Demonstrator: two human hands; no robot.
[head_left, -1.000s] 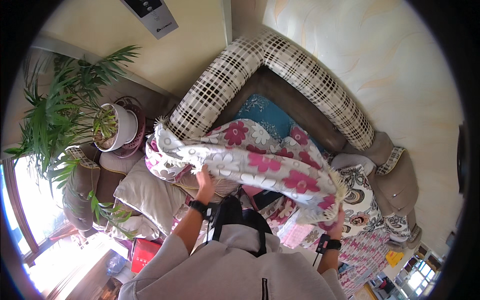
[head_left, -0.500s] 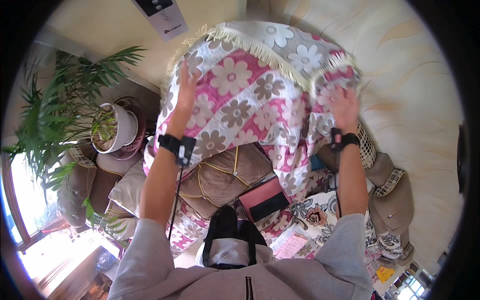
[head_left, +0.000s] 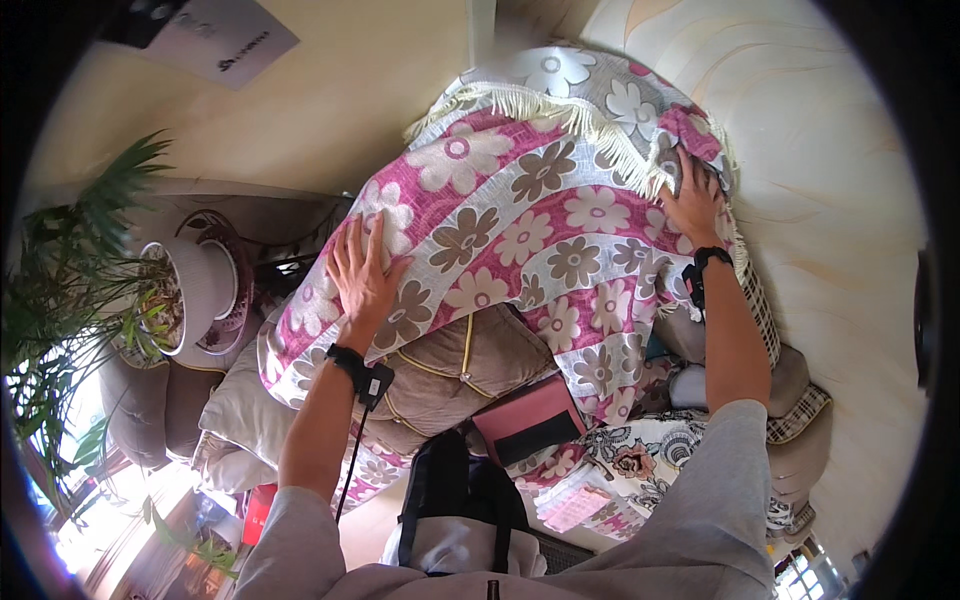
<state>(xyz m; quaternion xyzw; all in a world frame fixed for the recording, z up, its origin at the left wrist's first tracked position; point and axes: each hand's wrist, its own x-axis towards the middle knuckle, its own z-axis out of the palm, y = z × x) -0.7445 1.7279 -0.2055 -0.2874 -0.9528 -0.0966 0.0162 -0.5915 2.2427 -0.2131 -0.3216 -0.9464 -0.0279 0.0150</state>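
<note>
Floral throw (head_left: 530, 235), pink, white and grey-brown, lies draped over the corner sofa back, upper edge up near the wall (head_left: 810, 130), cream fringe (head_left: 590, 125) running across its upper part. Left hand (head_left: 362, 275) palm down on the throw's left side, fingers spread, no grip closed on the cloth. Right hand (head_left: 692, 205) on the throw's upper right, just beside the fringe, fingers apart and slightly bent, also laid on rather than clenched. Both wrists wear black bands; the left one (head_left: 347, 362) has a small box and a cable. Below the throw's lower edge, a tufted brown cushion (head_left: 465, 370) with yellow piping, partly covered. Pink-and-black flat item (head_left: 528, 418) leans just beside it, near the throw's hanging right part. Pinkish packet (head_left: 572, 507) lies lower, next to a white cover (head_left: 640, 455) with dark floral print. Beige pillow (head_left: 245, 415) left, near the throw's left end. White plant pot (head_left: 205, 290) further left, tilted in this view, green leaves around. Checked sofa trim (head_left: 762, 320) shows behind the right forearm.
</note>
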